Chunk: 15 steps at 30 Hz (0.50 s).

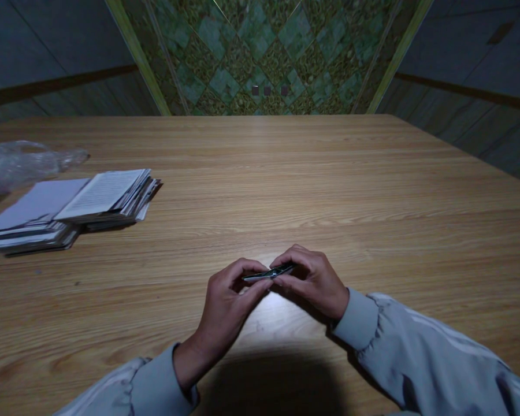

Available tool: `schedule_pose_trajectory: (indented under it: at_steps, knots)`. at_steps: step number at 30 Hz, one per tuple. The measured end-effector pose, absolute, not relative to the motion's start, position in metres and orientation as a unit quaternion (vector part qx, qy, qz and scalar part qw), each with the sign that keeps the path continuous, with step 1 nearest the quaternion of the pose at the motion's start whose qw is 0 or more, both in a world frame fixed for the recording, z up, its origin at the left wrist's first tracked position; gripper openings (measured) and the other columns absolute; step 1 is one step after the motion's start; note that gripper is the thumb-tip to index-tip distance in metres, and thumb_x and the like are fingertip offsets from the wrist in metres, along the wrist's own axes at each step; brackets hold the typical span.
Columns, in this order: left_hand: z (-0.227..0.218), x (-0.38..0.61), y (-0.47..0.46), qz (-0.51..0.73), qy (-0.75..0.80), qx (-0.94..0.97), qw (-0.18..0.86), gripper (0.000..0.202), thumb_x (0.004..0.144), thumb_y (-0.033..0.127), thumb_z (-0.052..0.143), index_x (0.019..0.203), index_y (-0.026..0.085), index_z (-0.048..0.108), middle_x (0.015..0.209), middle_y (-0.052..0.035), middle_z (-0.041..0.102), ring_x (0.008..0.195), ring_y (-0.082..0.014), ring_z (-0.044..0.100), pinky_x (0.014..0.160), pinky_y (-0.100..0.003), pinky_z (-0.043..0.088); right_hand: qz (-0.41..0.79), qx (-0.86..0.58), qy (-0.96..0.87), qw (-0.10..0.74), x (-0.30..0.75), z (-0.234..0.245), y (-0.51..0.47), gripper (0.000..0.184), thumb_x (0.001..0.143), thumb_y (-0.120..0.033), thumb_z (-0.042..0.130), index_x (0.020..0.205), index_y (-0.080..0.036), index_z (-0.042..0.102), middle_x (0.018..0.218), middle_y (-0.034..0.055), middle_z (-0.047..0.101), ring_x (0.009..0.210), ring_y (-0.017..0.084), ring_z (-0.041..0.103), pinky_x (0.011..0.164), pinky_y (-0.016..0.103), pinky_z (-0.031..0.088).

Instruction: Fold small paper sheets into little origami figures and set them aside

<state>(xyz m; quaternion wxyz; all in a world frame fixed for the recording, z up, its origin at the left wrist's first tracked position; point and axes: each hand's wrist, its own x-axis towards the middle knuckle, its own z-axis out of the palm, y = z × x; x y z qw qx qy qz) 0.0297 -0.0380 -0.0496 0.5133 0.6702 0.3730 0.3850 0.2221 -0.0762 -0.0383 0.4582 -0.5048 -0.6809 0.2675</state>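
Observation:
Between both hands, a little above the table, is a thin folded piece of paper or card, dark green on top with a pale edge. It is seen nearly edge-on, with a shallow crease near its middle. My left hand pinches its left part between thumb and fingers. My right hand grips the right part the same way, and its fingers cover that end. The two thumbs almost meet under the crease. What is printed on the piece is too small to make out.
A wooden table spreads around my hands. At the left lie two overlapping stacks of paper, a white printed stack and a pale lilac-topped stack. Behind them sits a clear plastic bag. A green tiled wall stands beyond the far edge.

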Motion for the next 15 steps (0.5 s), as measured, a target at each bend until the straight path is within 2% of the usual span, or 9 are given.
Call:
schedule_pose_trajectory:
  at_steps: [8, 12, 15]
  knots:
    - [-0.0471, 0.0299, -0.0378, 0.395, 0.386, 0.645, 0.528, 0.009, 0.083, 0.025, 0.075, 0.079, 0.019, 0.07, 0.073, 0.0008, 0.069, 0.068, -0.0128, 0.064, 0.063, -0.021, 0.049, 0.281, -0.513, -0.672, 0.455, 0.2211, -0.0373, -0.0771, 0.006, 0.088, -0.024, 0.072, 0.085, -0.019, 0.074, 0.077, 0.0025, 0.07, 0.075, 0.016, 0.064, 0.068, 0.027, 0.047]
    - [-0.0475, 0.0304, -0.0375, 0.393, 0.39, 0.643, 0.53, 0.009, 0.084, 0.025, 0.074, 0.079, 0.019, 0.069, 0.072, 0.0016, 0.068, 0.068, -0.0126, 0.064, 0.062, -0.021, 0.049, 0.268, -0.508, -0.675, 0.462, 0.2203, -0.0375, -0.0777, 0.005, 0.089, -0.021, 0.072, 0.084, -0.018, 0.073, 0.076, 0.0025, 0.07, 0.074, 0.016, 0.063, 0.067, 0.027, 0.046]
    - [-0.049, 0.0308, -0.0366, 0.381, 0.386, 0.647, 0.537, 0.009, 0.082, 0.024, 0.075, 0.087, 0.02, 0.069, 0.08, 0.0013, 0.07, 0.073, -0.0143, 0.066, 0.066, -0.023, 0.051, 0.252, -0.5, -0.689, 0.461, 0.222, -0.0381, -0.0776, 0.006, 0.09, -0.02, 0.071, 0.085, -0.018, 0.073, 0.076, 0.0027, 0.069, 0.074, 0.016, 0.063, 0.067, 0.027, 0.046]
